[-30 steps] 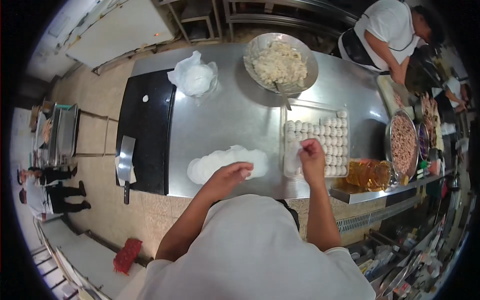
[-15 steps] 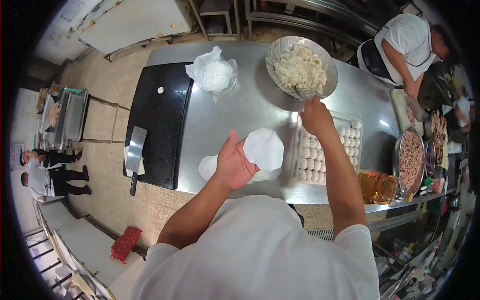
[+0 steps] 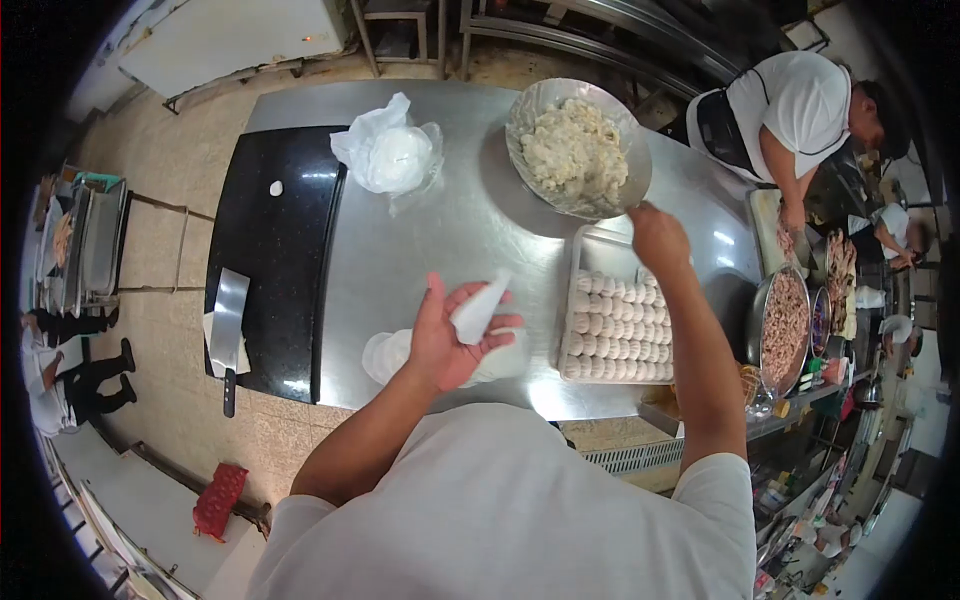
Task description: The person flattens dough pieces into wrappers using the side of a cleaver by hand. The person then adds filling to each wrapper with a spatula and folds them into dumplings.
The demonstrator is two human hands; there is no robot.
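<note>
My left hand (image 3: pixel 445 335) is held palm up over the table, fingers partly spread. Across its fingers lies a thin white dough wrapper (image 3: pixel 480 308), folded over and narrow from this angle. Below that hand, more white wrappers (image 3: pixel 385 355) lie on the table, partly covered by it. My right hand (image 3: pixel 660 238) is closed in a fist at the near right rim of a bowl of pale chunky filling (image 3: pixel 575 155). What it grips is hidden. Under my right forearm, a metal tray (image 3: pixel 600 250) holds rows of round pleated dumplings (image 3: pixel 615 325).
A cleaver (image 3: pixel 230 320) lies on a black board (image 3: pixel 275 250) at left, with a small dough piece (image 3: pixel 276 188). A plastic bag with white dough (image 3: pixel 395 158) sits behind. At right, a co-worker (image 3: pixel 775 110) stands near a bowl of chopped meat (image 3: pixel 785 330).
The wrapper on my left hand has gone from flat and round to folded and narrow. My right hand has shifted right and slightly down, off the bowl's edge. The whole view has shifted a little.
</note>
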